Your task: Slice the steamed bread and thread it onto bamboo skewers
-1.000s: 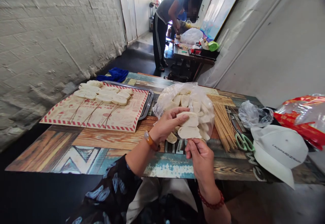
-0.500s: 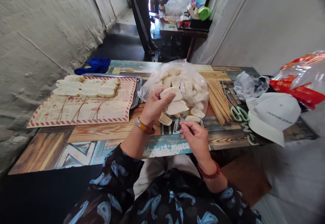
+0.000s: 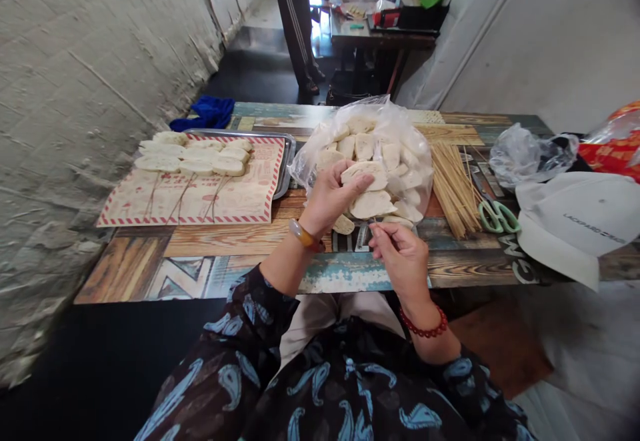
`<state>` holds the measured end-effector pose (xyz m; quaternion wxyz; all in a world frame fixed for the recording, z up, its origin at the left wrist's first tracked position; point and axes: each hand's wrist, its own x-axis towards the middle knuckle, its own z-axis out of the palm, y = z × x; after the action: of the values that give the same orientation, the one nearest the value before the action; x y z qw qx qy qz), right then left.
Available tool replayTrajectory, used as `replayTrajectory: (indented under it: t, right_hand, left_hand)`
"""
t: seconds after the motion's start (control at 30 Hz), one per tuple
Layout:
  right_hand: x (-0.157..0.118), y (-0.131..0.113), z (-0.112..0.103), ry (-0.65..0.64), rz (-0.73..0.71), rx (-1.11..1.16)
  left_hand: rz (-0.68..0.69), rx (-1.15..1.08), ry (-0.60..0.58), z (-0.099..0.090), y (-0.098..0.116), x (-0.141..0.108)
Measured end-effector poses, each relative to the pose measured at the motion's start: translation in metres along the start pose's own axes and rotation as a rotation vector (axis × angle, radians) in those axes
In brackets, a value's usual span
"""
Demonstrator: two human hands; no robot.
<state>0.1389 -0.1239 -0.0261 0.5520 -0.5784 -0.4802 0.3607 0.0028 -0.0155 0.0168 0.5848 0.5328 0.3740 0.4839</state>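
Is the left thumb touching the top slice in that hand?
Touching. The head view shows the left thumb lying across the top slice, with no gap visible.

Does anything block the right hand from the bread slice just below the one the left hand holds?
Nothing visible does. The right hand sits just below that bread slice, pinching what looks like a thin stick near its closest edge. The plastic bag lies behind the slice, not between them.
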Motion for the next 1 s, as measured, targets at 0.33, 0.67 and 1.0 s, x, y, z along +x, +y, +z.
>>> replayTrajectory:
  t: [0.33,0.67,1.0]
  right_hand:
    - [0.006,0.002,-0.042,0.182,0.044,0.037]
    - [0.003,0.008,-0.047,0.135,0.05,0.098]
    - [0.003,0.001,-0.046,0.134,0.052,0.085]
  left_hand:
    - [0.243,0.544,-0.105,-0.026,0.004,0.011]
    - [0.467,1.395,-0.447,-0.015,-0.012,0.011]
    - [0.295,0.732,-0.214,-0.023,-0.014,0.019]
